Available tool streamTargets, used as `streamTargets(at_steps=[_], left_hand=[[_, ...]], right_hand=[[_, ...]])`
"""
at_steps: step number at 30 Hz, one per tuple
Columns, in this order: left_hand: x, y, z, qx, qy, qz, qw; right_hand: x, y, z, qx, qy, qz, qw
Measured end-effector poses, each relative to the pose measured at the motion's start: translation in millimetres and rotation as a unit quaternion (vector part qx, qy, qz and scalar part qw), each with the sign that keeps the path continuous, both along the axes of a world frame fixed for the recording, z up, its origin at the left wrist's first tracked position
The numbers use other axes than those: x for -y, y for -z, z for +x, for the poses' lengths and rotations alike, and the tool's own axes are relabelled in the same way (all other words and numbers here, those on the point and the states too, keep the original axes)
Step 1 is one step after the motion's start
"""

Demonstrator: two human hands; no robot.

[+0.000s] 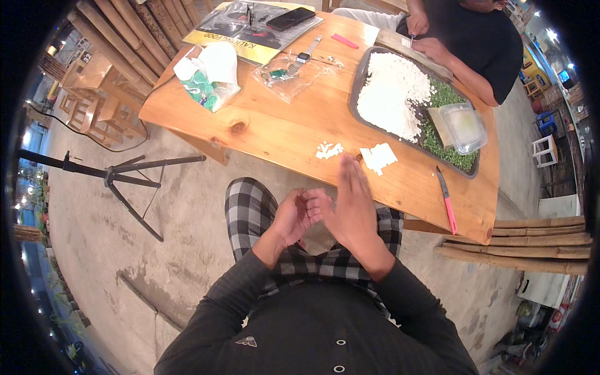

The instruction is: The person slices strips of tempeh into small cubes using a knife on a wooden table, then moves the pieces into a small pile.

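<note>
My left hand [303, 214] is cupped in front of the table edge, fingers curled and palm showing, with nothing visible in it. Beside it my right hand [352, 206] is held flat and straight, somewhat blurred, its fingertips over the table edge. Just beyond those fingertips lie a small scatter of white diced pieces [329, 150] and, to the right, a pile of white strips [379, 158]. A knife with a pink handle [449, 206] rests farther right on the wooden table [281, 126]. Neither hand touches these things.
A dark tray [357, 110] holds white diced pieces [393, 93], chopped greens [445, 93] and a clear plastic container [463, 126]. Across the table, a person's hands [424, 40] work at a wooden board. A wristwatch [303, 57], plastic bag [206, 86] and phone [291, 18] lie leftward.
</note>
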State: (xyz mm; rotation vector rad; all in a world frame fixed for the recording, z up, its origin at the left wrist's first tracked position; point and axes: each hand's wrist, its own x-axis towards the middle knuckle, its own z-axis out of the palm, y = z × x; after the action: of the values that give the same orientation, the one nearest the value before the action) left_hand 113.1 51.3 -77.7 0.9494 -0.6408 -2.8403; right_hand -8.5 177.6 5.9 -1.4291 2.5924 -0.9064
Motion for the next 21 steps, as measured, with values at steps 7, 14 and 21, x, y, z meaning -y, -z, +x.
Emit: streamTargets(at_steps=[7,14,21], left_hand=[[26,33,-14,-0.142,0.022,0.121,0.982],[48,30,-9,-0.186,0.041,0.217,0.957],[39,24,11,-0.004,0.029,0.126,0.992]], right_hand=[[65,-2,-32,-0.035,-0.048,0.001,0.998],[30,28,4,-0.057,-0.188,-0.036,0.98],[-45,44,29,0.01,-0.248,-0.11,0.962]])
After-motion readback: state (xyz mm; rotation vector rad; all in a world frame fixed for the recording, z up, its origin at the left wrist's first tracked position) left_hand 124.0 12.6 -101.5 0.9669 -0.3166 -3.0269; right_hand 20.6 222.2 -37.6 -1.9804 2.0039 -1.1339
